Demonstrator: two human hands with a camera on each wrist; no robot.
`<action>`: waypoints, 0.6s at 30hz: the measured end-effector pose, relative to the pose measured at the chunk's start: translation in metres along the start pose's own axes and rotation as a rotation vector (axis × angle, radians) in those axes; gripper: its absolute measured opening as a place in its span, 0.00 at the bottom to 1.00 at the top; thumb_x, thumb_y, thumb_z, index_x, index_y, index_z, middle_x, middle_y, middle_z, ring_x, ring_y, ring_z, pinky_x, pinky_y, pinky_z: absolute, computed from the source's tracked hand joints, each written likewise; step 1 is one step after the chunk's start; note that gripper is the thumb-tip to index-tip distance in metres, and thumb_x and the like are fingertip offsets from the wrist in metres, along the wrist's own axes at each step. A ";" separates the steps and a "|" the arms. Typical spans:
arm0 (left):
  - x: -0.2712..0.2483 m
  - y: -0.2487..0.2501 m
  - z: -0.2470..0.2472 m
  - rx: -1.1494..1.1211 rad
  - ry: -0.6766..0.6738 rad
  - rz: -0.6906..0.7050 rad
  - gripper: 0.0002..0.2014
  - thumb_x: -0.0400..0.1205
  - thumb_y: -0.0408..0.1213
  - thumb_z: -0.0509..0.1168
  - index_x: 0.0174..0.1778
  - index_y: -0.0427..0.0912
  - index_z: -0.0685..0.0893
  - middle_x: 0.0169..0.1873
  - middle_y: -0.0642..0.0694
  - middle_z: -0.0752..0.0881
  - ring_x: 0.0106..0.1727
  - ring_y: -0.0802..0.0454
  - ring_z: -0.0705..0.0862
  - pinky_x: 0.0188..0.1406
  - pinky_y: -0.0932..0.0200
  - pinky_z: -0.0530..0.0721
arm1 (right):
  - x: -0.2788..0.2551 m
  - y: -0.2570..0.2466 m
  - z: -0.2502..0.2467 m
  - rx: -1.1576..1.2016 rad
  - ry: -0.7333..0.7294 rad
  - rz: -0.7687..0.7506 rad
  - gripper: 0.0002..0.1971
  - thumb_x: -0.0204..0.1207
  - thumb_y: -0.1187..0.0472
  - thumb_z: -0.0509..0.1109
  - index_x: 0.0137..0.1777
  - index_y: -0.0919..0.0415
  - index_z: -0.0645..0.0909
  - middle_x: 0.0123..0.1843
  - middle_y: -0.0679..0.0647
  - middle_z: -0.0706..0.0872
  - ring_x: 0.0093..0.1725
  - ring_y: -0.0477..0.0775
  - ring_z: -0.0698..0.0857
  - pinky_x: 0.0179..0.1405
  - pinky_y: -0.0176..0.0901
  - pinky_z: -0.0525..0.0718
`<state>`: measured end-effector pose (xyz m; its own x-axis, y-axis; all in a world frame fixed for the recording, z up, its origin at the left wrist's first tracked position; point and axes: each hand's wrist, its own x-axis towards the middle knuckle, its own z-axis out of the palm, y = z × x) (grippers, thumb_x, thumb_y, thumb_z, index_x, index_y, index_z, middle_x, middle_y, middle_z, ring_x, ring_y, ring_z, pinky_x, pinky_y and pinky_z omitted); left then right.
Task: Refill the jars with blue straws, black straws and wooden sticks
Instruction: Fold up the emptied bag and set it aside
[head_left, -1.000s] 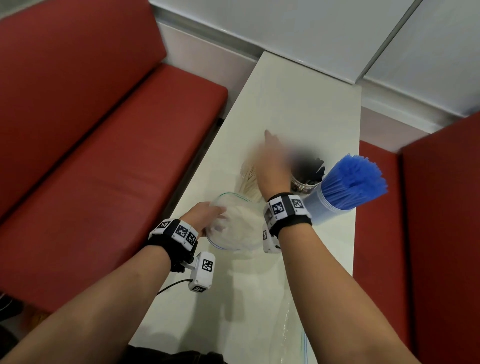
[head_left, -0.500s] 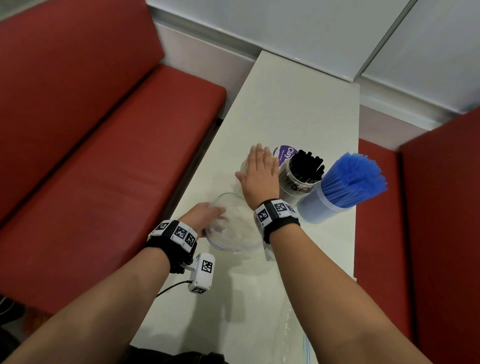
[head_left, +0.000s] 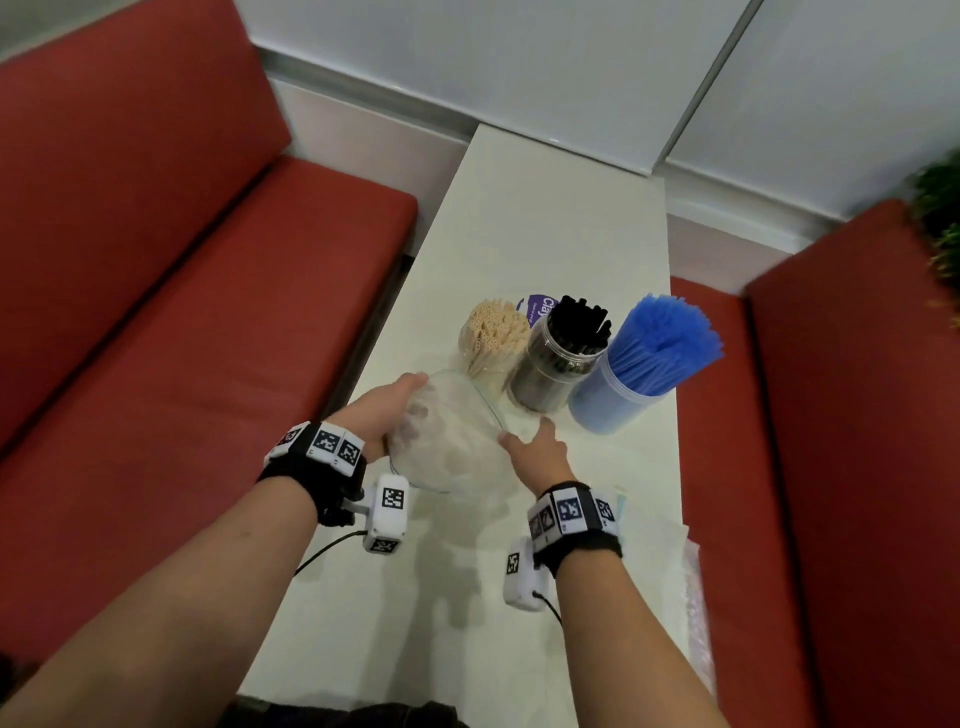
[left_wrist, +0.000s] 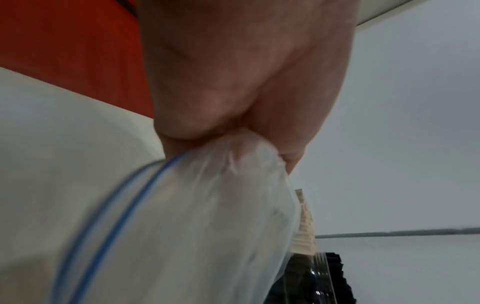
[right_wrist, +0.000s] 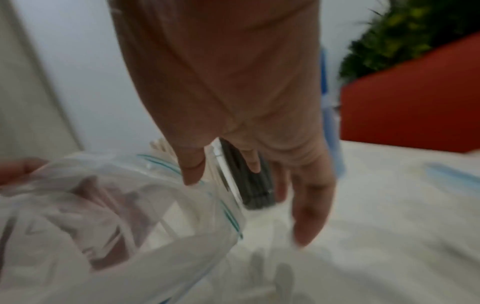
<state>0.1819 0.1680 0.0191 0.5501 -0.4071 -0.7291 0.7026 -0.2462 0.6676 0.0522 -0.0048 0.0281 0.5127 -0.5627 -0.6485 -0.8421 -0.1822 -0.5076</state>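
Jars all look full: wooden sticks (head_left: 493, 332), black straws (head_left: 581, 322) and blue straws (head_left: 667, 338) stand side by side on table (head_left: 545, 208); left hand (head_left: 387, 410) bunches empty-looking bag (head_left: 447, 441), right hand (head_left: 537, 454) slack-fingered beside it; apparently only tidying left

Lighting: dim, even, soft overhead | Shadows: faint, under forearms on bench (head_left: 545, 218) | Glare: none | Blur: both wrist views smeared, plant (right_wrist: 415, 30) unsharp | Distortion: head-view edges bowed

Red padded benches (head_left: 171, 291) fill the frame's left and right edges, flanking a narrow white table (head_left: 550, 218); pale wall panels (head_left: 519, 62) run across the top.
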 end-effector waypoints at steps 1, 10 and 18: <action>0.001 -0.001 0.001 0.011 -0.009 0.035 0.15 0.86 0.52 0.65 0.52 0.43 0.86 0.40 0.47 0.84 0.35 0.50 0.83 0.33 0.60 0.82 | -0.002 0.008 0.002 0.192 -0.080 0.032 0.33 0.85 0.49 0.68 0.85 0.59 0.61 0.76 0.65 0.74 0.67 0.69 0.81 0.55 0.58 0.86; -0.009 -0.003 0.001 0.267 0.195 0.377 0.09 0.81 0.27 0.70 0.43 0.46 0.90 0.42 0.41 0.87 0.36 0.43 0.84 0.31 0.50 0.89 | -0.017 0.045 -0.024 0.494 0.150 -0.164 0.06 0.79 0.65 0.73 0.42 0.63 0.80 0.35 0.57 0.82 0.34 0.53 0.80 0.27 0.39 0.82; -0.056 0.002 0.066 0.762 0.196 0.923 0.10 0.78 0.42 0.69 0.55 0.56 0.88 0.59 0.53 0.77 0.64 0.54 0.75 0.68 0.52 0.69 | -0.045 0.025 -0.056 0.263 0.451 -0.322 0.10 0.74 0.70 0.67 0.37 0.58 0.72 0.34 0.51 0.77 0.35 0.53 0.74 0.31 0.41 0.74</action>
<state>0.1226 0.1324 0.0712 0.8092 -0.5788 0.1010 -0.3989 -0.4149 0.8178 -0.0010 -0.0296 0.0767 0.5648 -0.8086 -0.1648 -0.5579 -0.2269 -0.7983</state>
